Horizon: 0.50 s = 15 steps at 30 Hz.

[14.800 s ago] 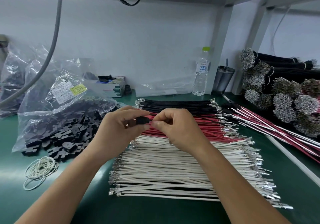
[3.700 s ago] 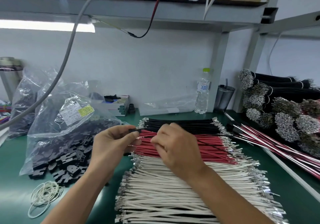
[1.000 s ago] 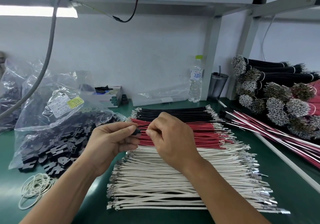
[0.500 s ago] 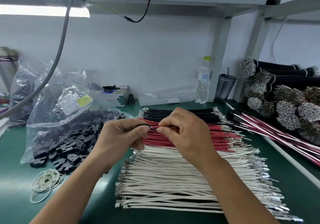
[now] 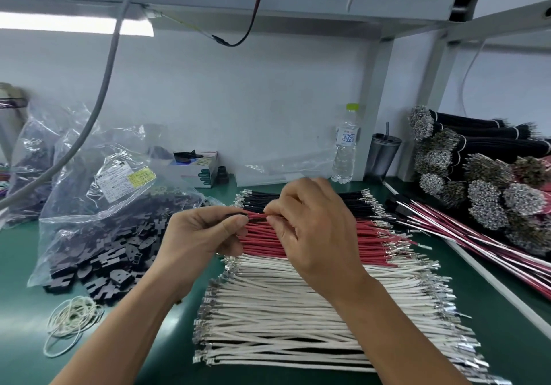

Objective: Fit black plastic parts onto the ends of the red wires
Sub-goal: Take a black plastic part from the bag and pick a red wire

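My left hand (image 5: 200, 235) pinches a small black plastic part (image 5: 235, 215) between thumb and forefinger, mostly hidden by the fingers. My right hand (image 5: 310, 229) pinches a red wire (image 5: 257, 217) whose end meets the black part. Both hands hover above the row of red wires (image 5: 366, 241) that lies on the green table between black wires (image 5: 259, 198) and white wires (image 5: 283, 319). More black plastic parts (image 5: 113, 262) spill from a clear bag (image 5: 98, 193) at the left.
White rubber bands (image 5: 70, 322) lie at the front left. A water bottle (image 5: 346, 149) and a dark tumbler (image 5: 383, 158) stand at the back. Bundled wires (image 5: 477, 181) and finished red-white leads (image 5: 477, 244) fill the right side. A grey hose (image 5: 104, 86) hangs at the left.
Both hands stay together over the red wires; the red wire between the fingers now shows more clearly against the black part. The camera has tilted slightly upward.
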Tool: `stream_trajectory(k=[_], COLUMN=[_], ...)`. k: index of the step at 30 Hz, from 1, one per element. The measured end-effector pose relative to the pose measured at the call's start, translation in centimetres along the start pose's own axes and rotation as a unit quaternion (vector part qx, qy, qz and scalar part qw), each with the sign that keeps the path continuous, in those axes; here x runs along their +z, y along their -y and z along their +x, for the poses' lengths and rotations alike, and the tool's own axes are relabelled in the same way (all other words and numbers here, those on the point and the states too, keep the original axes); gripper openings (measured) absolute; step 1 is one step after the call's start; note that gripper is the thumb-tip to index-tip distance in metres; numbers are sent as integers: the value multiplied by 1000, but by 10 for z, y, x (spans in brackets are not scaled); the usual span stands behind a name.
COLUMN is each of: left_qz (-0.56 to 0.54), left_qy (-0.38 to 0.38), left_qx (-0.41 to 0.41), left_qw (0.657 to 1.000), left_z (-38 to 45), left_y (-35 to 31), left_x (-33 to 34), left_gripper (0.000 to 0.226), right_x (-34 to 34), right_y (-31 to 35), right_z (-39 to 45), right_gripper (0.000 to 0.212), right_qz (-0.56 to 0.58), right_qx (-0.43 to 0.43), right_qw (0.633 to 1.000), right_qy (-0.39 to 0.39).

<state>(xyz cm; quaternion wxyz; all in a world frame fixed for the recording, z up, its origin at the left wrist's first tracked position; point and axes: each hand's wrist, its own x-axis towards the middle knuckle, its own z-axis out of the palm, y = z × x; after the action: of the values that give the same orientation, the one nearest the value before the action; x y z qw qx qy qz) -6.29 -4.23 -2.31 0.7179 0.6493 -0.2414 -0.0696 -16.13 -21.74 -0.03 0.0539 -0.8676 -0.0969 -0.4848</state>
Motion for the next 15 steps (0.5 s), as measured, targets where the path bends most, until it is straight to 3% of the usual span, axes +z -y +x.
stream_trajectory(k=[5,15], left_qz=[2,-3], left_qy=[-17,-29], left_qx=[-67,-66], left_qw=[998,997], left_z=[4,5], left_y=[8,6], left_x=[-12,-14], left_gripper=[26,26], right_x=[23,30], right_y=[9,8], right_z=[-17,-20], right_gripper=[21,15], right_qz=[10,24], right_qx=[66,129], right_qw=[960,947], right_qy=[273,293])
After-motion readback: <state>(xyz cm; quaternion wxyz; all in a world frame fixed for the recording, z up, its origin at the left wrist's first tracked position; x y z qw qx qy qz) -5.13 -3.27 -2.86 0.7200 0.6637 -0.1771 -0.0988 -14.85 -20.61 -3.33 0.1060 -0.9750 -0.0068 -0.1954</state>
